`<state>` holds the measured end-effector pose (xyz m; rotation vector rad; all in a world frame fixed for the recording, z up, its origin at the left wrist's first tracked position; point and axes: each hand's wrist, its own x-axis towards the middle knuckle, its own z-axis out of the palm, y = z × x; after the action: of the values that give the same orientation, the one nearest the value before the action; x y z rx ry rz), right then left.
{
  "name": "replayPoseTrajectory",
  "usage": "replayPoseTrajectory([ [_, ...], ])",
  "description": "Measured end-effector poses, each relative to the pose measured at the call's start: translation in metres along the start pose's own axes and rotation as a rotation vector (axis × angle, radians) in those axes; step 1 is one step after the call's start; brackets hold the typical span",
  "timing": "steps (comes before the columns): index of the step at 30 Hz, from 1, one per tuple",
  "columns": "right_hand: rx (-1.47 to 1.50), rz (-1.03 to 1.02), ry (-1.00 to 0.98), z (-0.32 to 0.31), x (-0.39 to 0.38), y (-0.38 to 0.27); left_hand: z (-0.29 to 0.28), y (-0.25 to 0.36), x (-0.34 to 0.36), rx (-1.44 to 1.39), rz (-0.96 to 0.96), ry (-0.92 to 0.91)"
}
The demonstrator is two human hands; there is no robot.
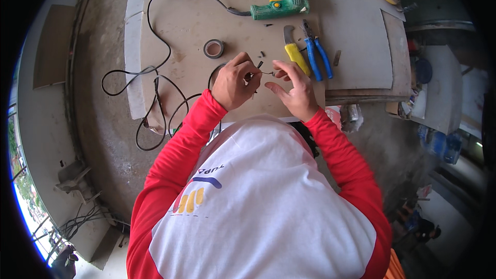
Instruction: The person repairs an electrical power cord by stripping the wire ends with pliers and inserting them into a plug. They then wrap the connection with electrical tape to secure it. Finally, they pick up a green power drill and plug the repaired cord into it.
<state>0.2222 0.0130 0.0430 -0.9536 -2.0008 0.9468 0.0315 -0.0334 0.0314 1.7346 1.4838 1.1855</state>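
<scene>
The step in hand appears to be working a thin wire (pixel 266 73) that projects from the fingers of the left hand (pixel 236 80), above the brown board (pixel 188 23) at its near edge. For a clean result, the left pinch should sit close behind the length being worked, so that the wire does not swivel or pull back. The right-hand fingers should act in line with the wire, with light, even pressure, since fine conductor would probably kink or break if bent sharply. Slack in the black cord (pixel 165 46), looped over the board's left side, should be kept free of the forearms. Pose: both forearms angle inward from the lower edge and the hands nearly meet. The left hand is closed, thumb and forefinger pinched on the wire, knuckles upward. The right hand (pixel 298 89) is partly open, thumb and forefinger spread toward the wire's tip; whether its curled fingers touch that tip cannot be told. The tape roll (pixel 221 49) lies beyond the left hand; the yellow-handled knife (pixel 295 55) and blue-handled pliers (pixel 313 54) lie beyond the right.
</scene>
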Motion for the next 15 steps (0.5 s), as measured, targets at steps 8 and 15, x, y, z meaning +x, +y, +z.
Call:
replayPoseTrajectory([
  [8, -0.199, -0.185, -0.080, 0.005, 0.008, 0.017, -0.001, -0.008, 0.001, 0.075, 0.038, -0.004],
  [15, 0.604, 0.625, -0.214, 0.018, 0.000, 0.011, 0.003, -0.007, -0.005, 0.319, 0.247, 0.134],
])
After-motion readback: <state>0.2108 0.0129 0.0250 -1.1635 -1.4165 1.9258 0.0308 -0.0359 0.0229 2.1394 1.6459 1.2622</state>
